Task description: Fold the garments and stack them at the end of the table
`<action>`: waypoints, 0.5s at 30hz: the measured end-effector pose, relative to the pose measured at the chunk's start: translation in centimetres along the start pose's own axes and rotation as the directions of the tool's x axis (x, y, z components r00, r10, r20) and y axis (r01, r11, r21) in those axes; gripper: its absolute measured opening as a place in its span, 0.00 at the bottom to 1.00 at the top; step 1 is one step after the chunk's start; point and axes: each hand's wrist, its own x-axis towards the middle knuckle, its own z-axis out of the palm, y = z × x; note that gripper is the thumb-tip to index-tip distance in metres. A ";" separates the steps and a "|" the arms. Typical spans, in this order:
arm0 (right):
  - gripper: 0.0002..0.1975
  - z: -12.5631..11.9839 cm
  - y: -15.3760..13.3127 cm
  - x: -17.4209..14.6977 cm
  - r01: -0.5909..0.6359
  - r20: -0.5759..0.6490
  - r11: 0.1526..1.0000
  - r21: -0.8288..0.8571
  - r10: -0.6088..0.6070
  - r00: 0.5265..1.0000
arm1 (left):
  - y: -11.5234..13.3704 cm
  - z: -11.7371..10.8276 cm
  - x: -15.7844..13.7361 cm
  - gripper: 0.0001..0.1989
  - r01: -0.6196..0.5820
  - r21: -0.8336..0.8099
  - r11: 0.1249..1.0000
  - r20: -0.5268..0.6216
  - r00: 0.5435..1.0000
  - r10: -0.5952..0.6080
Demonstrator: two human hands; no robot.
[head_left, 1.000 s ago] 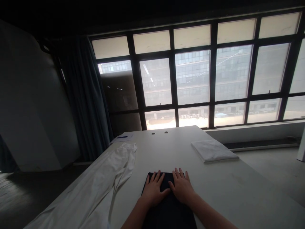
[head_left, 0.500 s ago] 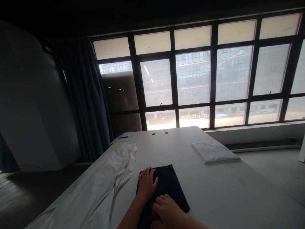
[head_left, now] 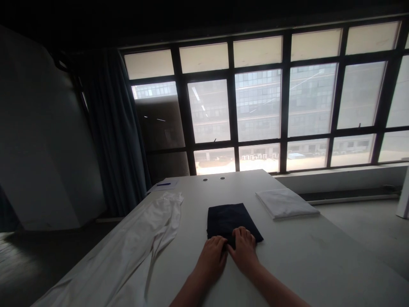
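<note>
A dark navy folded cloth (head_left: 228, 216), perhaps a garment, lies on the white table in front of me. At its near left corner my left hand (head_left: 213, 255) has its fingers curled over the edge, closed on the fabric. Close beside it, my right hand (head_left: 244, 248) grips the same near edge, thumb toward the left hand. The fingers cover part of that edge, so how the layers lie there is hidden. The far part of the cloth is flat.
The white table (head_left: 287, 260) stretches toward the windows. A crumpled white garment (head_left: 134, 238) spreads along its left side. To the right lies a folded white cloth (head_left: 286, 204). Papers (head_left: 169, 184) with a blue pen (head_left: 164, 184) sit at the far left corner.
The dark cloth has moved away from me and slightly right and now looks shorter. My hands have gone from lying on top of it to its near edge, side by side.
</note>
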 end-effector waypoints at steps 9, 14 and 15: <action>0.14 -0.6 -0.4 -0.2 0.175 0.131 0.983 0.054 -0.181 0.975 | -1.6 -1.6 0.7 0.11 0.187 0.136 0.973 -0.054 0.982 -0.182; 0.09 -0.5 -0.7 0.3 0.190 0.159 0.982 -0.019 -0.185 0.970 | -1.3 -1.3 0.3 0.14 0.139 0.121 0.983 -0.071 0.989 -0.131; 0.09 -0.5 -0.8 0.4 0.183 0.158 0.983 -0.028 -0.176 0.972 | -1.2 -1.3 0.3 0.15 0.122 0.112 0.986 -0.074 0.991 -0.115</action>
